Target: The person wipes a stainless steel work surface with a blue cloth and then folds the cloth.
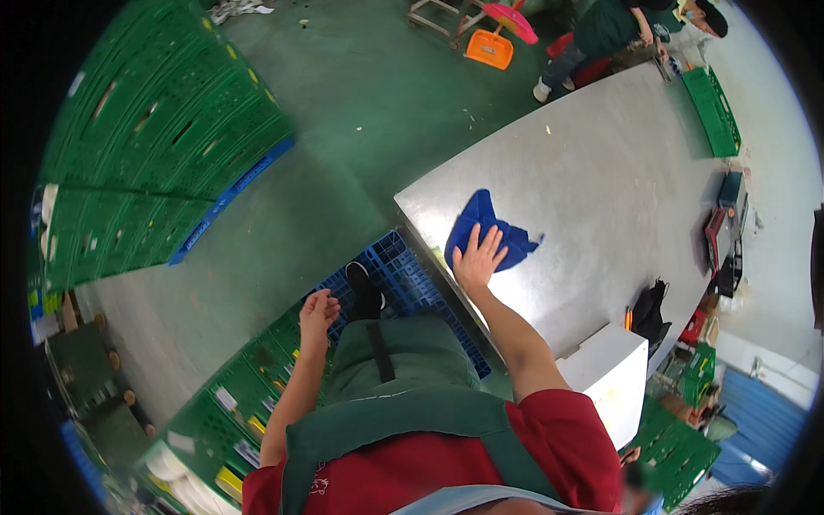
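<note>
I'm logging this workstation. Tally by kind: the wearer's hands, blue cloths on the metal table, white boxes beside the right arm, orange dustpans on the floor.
Hands: 2 (left hand, right hand)
Blue cloth: 1
White box: 1
Orange dustpan: 1
Total: 5

Head-worn fisheye, looking down — wide, fairly near

Green crates [163,154], orange dustpan [490,50], white box [620,382]
</note>
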Tool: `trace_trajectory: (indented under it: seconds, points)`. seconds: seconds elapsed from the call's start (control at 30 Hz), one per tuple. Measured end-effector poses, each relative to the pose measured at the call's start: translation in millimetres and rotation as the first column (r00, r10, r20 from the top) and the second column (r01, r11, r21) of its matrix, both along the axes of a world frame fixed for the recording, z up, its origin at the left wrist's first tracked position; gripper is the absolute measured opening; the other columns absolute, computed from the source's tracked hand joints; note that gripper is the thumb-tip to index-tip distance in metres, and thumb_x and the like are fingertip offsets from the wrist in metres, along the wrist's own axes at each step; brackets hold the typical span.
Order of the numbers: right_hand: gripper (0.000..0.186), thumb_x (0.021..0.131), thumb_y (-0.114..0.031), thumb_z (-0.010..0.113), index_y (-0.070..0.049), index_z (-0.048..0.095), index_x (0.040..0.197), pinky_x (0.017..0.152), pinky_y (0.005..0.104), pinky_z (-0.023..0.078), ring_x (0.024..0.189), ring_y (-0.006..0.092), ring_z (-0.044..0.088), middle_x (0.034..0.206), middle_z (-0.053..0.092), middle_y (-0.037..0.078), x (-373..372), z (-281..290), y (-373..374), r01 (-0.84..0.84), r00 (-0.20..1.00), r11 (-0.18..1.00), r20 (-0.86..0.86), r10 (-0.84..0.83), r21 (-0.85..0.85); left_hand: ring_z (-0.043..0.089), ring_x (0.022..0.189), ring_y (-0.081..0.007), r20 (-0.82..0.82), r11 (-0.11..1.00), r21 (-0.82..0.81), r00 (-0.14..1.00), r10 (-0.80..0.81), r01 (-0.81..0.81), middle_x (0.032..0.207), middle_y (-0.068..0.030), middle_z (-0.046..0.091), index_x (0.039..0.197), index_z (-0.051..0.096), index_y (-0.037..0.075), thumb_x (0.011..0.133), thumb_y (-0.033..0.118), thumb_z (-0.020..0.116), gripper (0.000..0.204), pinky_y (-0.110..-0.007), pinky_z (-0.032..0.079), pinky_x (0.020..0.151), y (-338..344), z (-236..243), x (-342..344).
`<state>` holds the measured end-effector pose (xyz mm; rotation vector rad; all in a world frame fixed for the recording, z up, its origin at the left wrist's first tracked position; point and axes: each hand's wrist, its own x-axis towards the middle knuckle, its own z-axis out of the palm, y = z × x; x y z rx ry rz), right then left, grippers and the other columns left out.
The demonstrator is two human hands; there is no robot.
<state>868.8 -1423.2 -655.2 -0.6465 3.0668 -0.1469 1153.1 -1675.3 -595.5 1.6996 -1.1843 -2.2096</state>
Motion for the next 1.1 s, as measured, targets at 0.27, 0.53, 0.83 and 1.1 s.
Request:
trace_trajectory:
  seconds: [0.27, 0.53, 0.83, 1.1]
  points:
    - [0.077, 0.088, -0.039, 0.061, -0.008, 0.033, 0.153, 0.117, 0.0624, 0.015, 0.149, 0.0471, 0.015, 0.158, 0.021, 0.032, -95, 0, -127, 0.131, 0.990, 0.985, 0.057, -0.125, -0.110, 0.064, 0.083, -0.0115, 0.090, 0.988, 0.050, 0.984, -0.152, 0.148, 0.094, -0.0016, 0.067, 0.118, 0.063, 0.011, 0.102, 0.027, 0.057, 0.023, -0.029, 0.053, 0.076, -131, -7, -82]
    - [0.070, 0.092, -0.040, 0.056, -0.013, 0.037, 0.153, 0.116, 0.0616, 0.021, 0.148, 0.0392, 0.025, 0.157, 0.030, 0.024, -245, -21, -121, 0.321, 0.929, 0.938, -0.148, -0.339, -0.134, 0.063, 0.087, -0.0136, -0.052, 0.975, -0.056, 0.974, -0.220, 0.217, 0.099, -0.0025, 0.067, 0.120, 0.061, 0.012, 0.102, 0.027, 0.057, 0.024, -0.031, 0.053, 0.079, -244, -3, -213]
    - [0.071, 0.098, -0.049, 0.040, -0.014, 0.026, 0.158, 0.120, 0.0593, 0.012, 0.152, 0.0368, 0.016, 0.163, 0.022, 0.022, -399, -25, -92, 0.621, 0.775, 0.768, -0.026, -0.632, -0.159, 0.063, 0.084, -0.0118, 0.029, 0.874, -0.039, 0.875, -0.483, 0.484, 0.096, -0.0009, 0.067, 0.118, 0.062, 0.014, 0.100, 0.028, 0.061, 0.023, -0.027, 0.051, 0.074, -357, -79, -328]
    - [0.073, 0.092, -0.042, 0.058, -0.010, 0.034, 0.153, 0.116, 0.0604, 0.021, 0.147, 0.0384, 0.027, 0.156, 0.031, 0.023, -230, -16, -172, 0.666, 0.703, 0.721, -0.163, -0.692, -0.192, 0.065, 0.086, -0.0135, 0.034, 0.522, -0.040, 0.523, -0.852, 0.852, 0.098, -0.0036, 0.067, 0.120, 0.063, 0.012, 0.099, 0.029, 0.062, 0.027, -0.028, 0.052, 0.076, -355, -83, -482]
